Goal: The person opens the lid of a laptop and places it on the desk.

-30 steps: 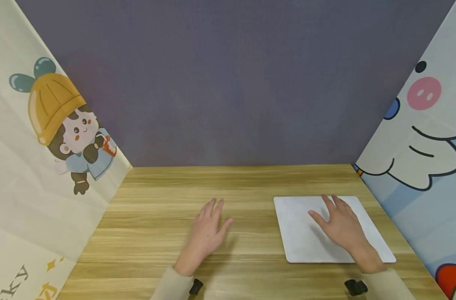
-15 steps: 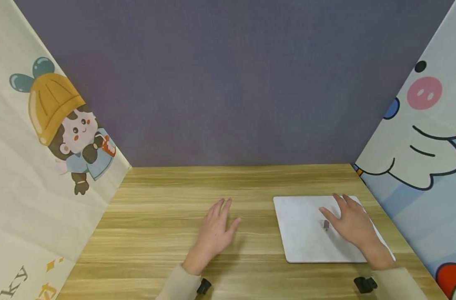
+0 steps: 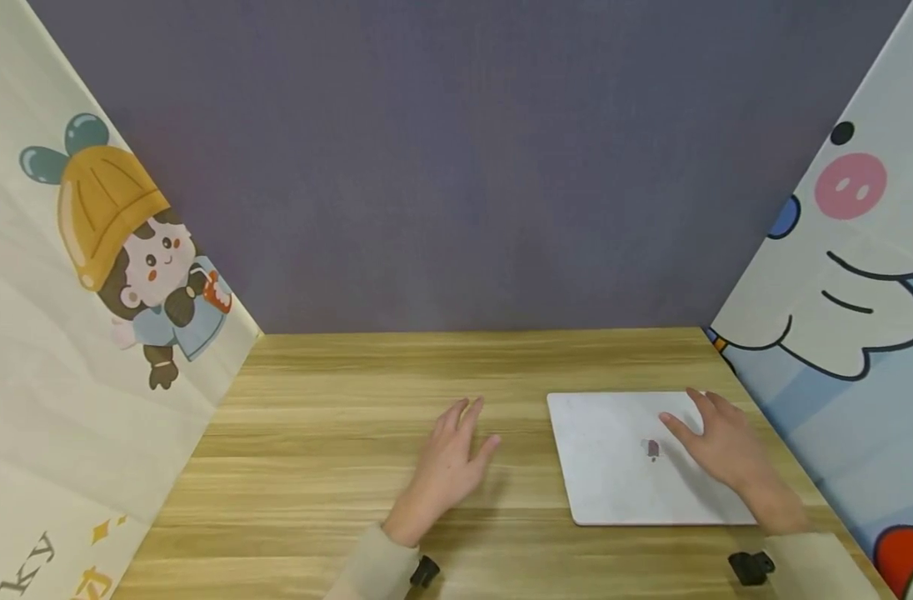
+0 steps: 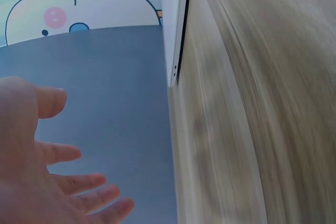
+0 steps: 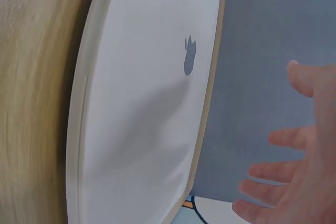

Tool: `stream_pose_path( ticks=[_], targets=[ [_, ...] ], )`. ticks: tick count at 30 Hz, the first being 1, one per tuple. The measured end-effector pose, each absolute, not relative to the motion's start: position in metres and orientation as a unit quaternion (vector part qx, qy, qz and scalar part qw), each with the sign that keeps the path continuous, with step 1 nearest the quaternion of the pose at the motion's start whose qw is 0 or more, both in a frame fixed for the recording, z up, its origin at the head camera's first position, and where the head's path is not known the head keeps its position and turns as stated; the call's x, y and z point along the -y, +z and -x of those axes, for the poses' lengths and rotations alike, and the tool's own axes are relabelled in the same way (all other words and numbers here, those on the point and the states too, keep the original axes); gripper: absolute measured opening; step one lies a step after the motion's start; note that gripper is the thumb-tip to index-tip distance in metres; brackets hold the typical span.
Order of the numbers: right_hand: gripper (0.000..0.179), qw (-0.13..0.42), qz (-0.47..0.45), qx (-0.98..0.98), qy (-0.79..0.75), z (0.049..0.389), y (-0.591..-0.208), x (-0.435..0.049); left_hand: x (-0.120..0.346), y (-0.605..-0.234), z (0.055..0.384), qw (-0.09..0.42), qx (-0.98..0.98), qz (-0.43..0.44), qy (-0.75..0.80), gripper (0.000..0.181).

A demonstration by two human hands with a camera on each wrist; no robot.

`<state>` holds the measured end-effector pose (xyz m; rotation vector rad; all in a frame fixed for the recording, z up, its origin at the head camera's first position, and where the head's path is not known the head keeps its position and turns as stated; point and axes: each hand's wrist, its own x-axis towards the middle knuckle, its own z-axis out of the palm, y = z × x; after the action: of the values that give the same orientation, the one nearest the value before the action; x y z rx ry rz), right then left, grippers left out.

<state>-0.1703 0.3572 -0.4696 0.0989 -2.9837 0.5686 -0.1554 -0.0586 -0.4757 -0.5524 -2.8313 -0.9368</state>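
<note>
A closed silver laptop (image 3: 614,467) lies flat on the wooden table (image 3: 314,433), towards its right edge, with bare wood between it and the far edge, where the dark backdrop (image 3: 456,167) begins. From where I stand, its far-left and near-left corners both show; the near-right corner is hidden under the person's right arm. The small logo (image 3: 653,448) on the lid faces up.

The right hand (image 3: 721,442) hangs over the right side of the lid, fingers spread and loosely bent, thumb well away from them. It holds nothing; the right wrist view shows it apart from the laptop, with a shadow falling on the lid.

The left hand (image 3: 451,467) hovers above the table, left of the laptop and apart from it, as open as the other and just as bare.

I judge this to be the approach, with contact not yet made. Taking hold of the laptop would call for the right hand to come down to its right edge and the left to cross to its left edge.
</note>
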Motion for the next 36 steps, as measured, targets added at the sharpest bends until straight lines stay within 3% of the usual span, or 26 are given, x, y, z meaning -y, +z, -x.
stream_pose_path(
  ticks=[10, 23, 36],
  targets=[
    [0.085, 0.030, -0.021, 0.981, 0.193, 0.172, -0.473, -0.375, 0.042, -0.481, 0.157, 0.032, 0.925, 0.182, -0.332, 0.067],
    [0.081, 0.060, -0.008, 0.982, 0.182, 0.175, -0.485, -0.395, 0.027, -0.486, 0.159, 0.010, 0.917, 0.183, -0.355, 0.065],
    [0.085, 0.007, 0.007, 0.982, 0.190, 0.180, -0.492, -0.413, 0.015, -0.492, 0.161, -0.019, 0.907, 0.185, -0.378, 0.071]
  ],
)
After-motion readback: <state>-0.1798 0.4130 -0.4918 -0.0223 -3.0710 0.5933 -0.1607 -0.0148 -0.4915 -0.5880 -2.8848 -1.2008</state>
